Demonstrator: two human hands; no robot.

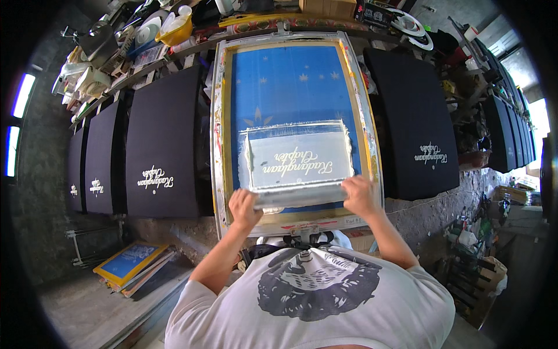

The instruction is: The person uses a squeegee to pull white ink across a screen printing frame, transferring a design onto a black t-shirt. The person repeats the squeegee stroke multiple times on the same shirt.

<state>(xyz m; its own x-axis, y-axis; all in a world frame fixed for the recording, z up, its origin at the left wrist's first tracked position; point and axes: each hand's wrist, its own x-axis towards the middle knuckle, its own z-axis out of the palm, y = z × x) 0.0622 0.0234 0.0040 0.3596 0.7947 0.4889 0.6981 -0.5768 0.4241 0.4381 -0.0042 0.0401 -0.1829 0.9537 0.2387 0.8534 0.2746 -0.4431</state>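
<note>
Both my hands grip a long squeegee (299, 198), one at each end. My left hand (245, 209) is closed round its left end, and my right hand (360, 196) round the right. The squeegee lies across the near part of a blue mesh printing screen (290, 87) in a paint-smeared frame (218, 134). Just beyond it, a pale rectangle on the mesh (314, 145) shows script lettering, edged with streaks of white ink (349, 136). What lies under the screen is mostly hidden by the mesh.
Dark printed fabric panels (165, 139) stand in a row to the left; another dark panel (410, 122) is at the right, with more beyond. Shelves behind hold a yellow basin (175, 34) and clutter. Stacked screens (131, 262) lie low at left, a dark rack (468, 285) at right.
</note>
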